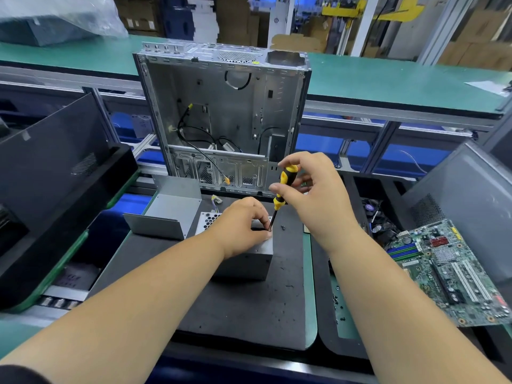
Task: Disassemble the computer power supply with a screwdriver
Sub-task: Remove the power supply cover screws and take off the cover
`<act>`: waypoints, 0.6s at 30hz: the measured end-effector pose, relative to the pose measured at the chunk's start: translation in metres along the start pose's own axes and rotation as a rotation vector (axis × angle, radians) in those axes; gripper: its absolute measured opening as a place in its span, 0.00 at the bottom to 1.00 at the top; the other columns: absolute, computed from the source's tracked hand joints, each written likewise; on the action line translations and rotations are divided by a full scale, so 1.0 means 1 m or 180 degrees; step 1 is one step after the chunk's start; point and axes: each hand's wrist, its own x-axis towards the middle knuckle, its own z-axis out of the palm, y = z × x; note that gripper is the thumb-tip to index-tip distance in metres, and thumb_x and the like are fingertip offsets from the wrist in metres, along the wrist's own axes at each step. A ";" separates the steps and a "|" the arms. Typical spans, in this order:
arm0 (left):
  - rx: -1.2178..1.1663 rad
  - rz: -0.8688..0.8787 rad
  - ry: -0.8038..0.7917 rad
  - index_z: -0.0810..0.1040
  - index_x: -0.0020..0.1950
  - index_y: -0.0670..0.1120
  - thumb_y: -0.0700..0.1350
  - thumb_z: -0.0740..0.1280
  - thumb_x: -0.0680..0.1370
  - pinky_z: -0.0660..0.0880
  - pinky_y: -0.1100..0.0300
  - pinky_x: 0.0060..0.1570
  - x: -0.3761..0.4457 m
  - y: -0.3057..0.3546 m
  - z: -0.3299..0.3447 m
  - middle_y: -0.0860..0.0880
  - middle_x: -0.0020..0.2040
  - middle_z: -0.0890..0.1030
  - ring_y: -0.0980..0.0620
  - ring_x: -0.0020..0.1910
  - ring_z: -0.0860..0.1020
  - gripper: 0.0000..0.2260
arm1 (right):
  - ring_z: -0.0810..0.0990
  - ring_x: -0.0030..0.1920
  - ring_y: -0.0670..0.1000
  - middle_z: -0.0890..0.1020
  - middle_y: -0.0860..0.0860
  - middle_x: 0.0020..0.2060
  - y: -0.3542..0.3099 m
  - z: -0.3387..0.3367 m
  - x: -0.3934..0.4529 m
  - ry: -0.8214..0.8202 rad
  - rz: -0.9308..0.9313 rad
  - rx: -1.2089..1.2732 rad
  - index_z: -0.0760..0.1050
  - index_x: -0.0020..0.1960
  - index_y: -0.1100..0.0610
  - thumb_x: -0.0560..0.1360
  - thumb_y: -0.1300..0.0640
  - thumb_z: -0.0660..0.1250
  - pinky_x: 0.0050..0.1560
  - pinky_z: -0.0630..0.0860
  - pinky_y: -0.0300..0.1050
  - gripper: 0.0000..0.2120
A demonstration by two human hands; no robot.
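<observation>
The power supply (243, 261), a grey metal box, stands on a dark mat (249, 309) on the bench, directly under the left hand (243, 225). The left hand rests on top of the box with its fingers curled, and the fingertips pinch the thin shaft of the screwdriver (282, 189) near its tip, at the top right corner of the box. The right hand (315, 195) is above and a little to the right of the left hand. It grips the yellow and black handle of the screwdriver with the thumb and the fingers closed around it. The screwdriver stands almost upright, tilted a little, with its tip down on the box.

Just to the right of the left hand, a small dark screw (283, 227) lies on the mat. To the left of the left hand stands a bent grey metal cover (169, 214). Behind both hands, an open computer case (221, 112) stands upright, with black cables inside. To the right of the right arm, a green motherboard (448, 273) lies tilted in a tray. More small screws (336, 297) lie near the right forearm.
</observation>
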 end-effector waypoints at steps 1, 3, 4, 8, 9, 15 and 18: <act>0.0002 0.0023 -0.0012 0.79 0.37 0.56 0.46 0.76 0.71 0.72 0.50 0.62 0.000 0.000 0.000 0.59 0.50 0.76 0.56 0.55 0.75 0.08 | 0.76 0.43 0.43 0.74 0.45 0.46 -0.001 0.000 0.001 0.0076 -0.0018 -0.0069 0.76 0.51 0.44 0.71 0.54 0.77 0.45 0.73 0.33 0.14; 0.0023 0.0088 -0.0064 0.78 0.39 0.56 0.46 0.76 0.70 0.72 0.51 0.62 -0.001 -0.001 -0.001 0.58 0.51 0.75 0.57 0.55 0.75 0.08 | 0.75 0.43 0.44 0.75 0.45 0.45 -0.004 0.001 0.002 0.0123 -0.0041 -0.0194 0.77 0.51 0.45 0.72 0.57 0.76 0.46 0.75 0.37 0.12; 0.0021 0.0113 -0.0093 0.78 0.39 0.56 0.46 0.77 0.70 0.72 0.51 0.62 -0.001 -0.002 -0.002 0.58 0.51 0.75 0.57 0.55 0.75 0.09 | 0.76 0.44 0.44 0.76 0.44 0.46 -0.006 0.000 0.003 0.0066 -0.0058 -0.0233 0.77 0.53 0.46 0.73 0.58 0.74 0.48 0.76 0.41 0.12; -0.0030 0.0123 -0.0120 0.79 0.41 0.55 0.46 0.77 0.69 0.72 0.52 0.61 -0.002 -0.004 -0.003 0.58 0.52 0.75 0.57 0.55 0.75 0.08 | 0.79 0.51 0.46 0.80 0.41 0.51 -0.010 -0.001 0.002 -0.0348 -0.0040 -0.0116 0.73 0.59 0.47 0.77 0.64 0.68 0.54 0.78 0.51 0.16; -0.0042 0.0122 -0.0109 0.80 0.41 0.55 0.46 0.77 0.69 0.72 0.53 0.62 -0.002 -0.005 -0.003 0.58 0.52 0.75 0.57 0.55 0.75 0.08 | 0.79 0.51 0.47 0.80 0.42 0.51 -0.010 0.000 0.002 -0.0372 -0.0038 -0.0088 0.72 0.58 0.48 0.77 0.64 0.67 0.54 0.78 0.52 0.15; -0.0106 0.0103 -0.0077 0.79 0.39 0.56 0.45 0.77 0.69 0.73 0.54 0.61 -0.001 -0.006 -0.001 0.59 0.51 0.75 0.58 0.55 0.75 0.09 | 0.74 0.48 0.38 0.73 0.44 0.49 -0.005 0.007 0.000 -0.0068 -0.0186 -0.0165 0.73 0.56 0.49 0.74 0.53 0.74 0.49 0.73 0.33 0.14; -0.0135 0.0126 -0.0055 0.79 0.39 0.57 0.44 0.77 0.69 0.72 0.54 0.62 -0.001 -0.006 -0.001 0.58 0.51 0.75 0.57 0.56 0.75 0.09 | 0.75 0.44 0.43 0.74 0.45 0.46 -0.004 0.008 0.003 0.0119 -0.0132 -0.0105 0.74 0.52 0.50 0.74 0.56 0.73 0.47 0.76 0.39 0.10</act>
